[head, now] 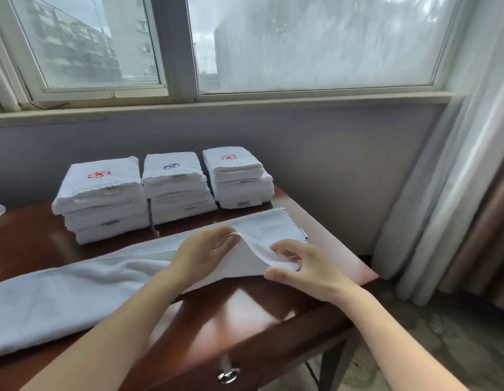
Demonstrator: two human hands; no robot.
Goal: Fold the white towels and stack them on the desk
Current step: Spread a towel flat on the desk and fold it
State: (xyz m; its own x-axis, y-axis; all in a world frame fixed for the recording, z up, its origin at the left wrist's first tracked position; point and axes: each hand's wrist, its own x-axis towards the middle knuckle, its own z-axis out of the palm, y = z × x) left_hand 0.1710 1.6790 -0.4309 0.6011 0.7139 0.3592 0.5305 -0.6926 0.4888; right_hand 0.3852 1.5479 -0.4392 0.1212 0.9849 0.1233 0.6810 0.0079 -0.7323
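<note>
Window [315,43]: two panes, spans the back wall above the sill.
Curtain [456,193]: pale, hangs at the right.
Desk [245,311]: dark glossy wood, under the window.
Long towel [61,294]: white, lies lengthwise across the desk from the near left to the far right corner.
Left stack [98,198], middle stack [176,187], right stack [239,179]: folded white towels in a row behind it, with red, blue and red flower emblems on top.
Left hand [202,255]: pinches a raised fold of the long towel near its right end.
Right hand [307,266]: fingers curled on the towel's near right corner, gripping it.
Drawer pull [228,375]: metal, on the desk front.
</note>
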